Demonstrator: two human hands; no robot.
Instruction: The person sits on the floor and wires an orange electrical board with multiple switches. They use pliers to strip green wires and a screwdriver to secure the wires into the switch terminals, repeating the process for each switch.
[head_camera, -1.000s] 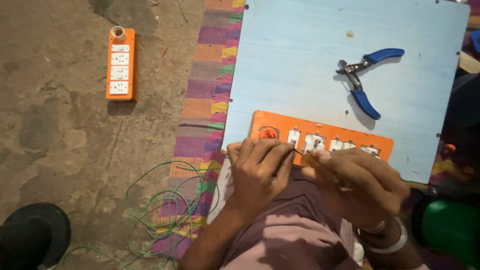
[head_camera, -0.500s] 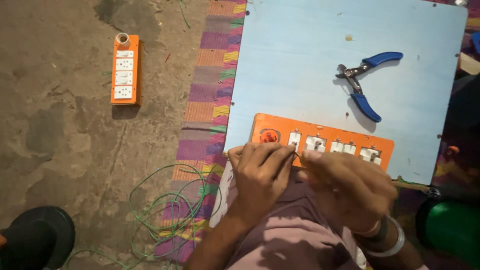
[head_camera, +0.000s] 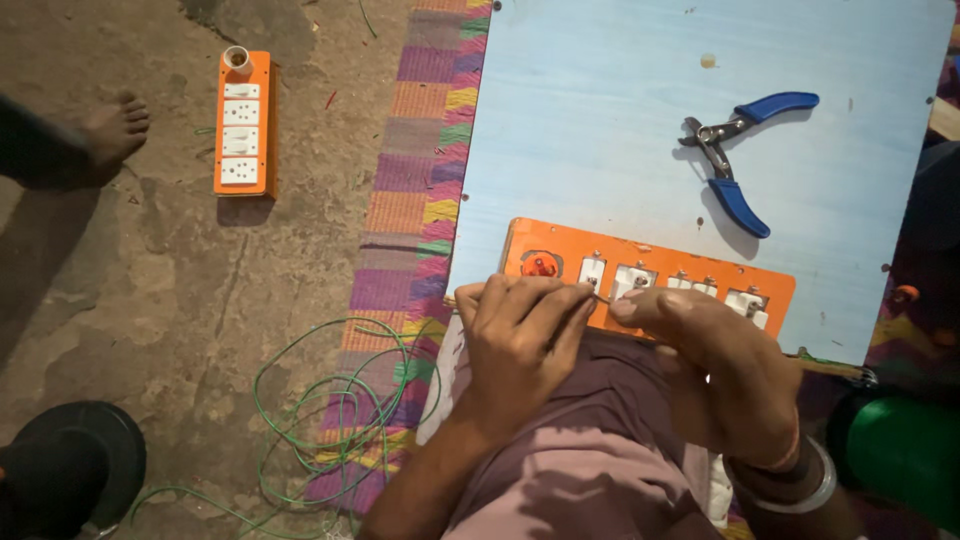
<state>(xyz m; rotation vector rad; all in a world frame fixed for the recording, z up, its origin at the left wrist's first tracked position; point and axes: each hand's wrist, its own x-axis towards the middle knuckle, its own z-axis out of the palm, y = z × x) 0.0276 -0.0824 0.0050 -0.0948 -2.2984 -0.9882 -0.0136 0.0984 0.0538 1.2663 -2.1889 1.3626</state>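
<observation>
Orange board (head_camera: 650, 262) lies at the near edge of the blue surface (head_camera: 600, 130), fittings seated in a row. Left hand (head_camera: 520, 340) and right hand (head_camera: 710, 350) meet over it, both grips pinching a thin wire (head_camera: 598, 296). Judged mid-wiring. Pliers (head_camera: 735, 150) lie apart; green wire (head_camera: 330, 400) coiled on floor.

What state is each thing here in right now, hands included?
Left hand: fingers curled at the near edge of the orange switch board.
Right hand: pinching a thin wire.
Blue-handled pliers: lying open, untouched.
Second switch board: flat on the floor.
Green wire: loosely tangled.
</observation>
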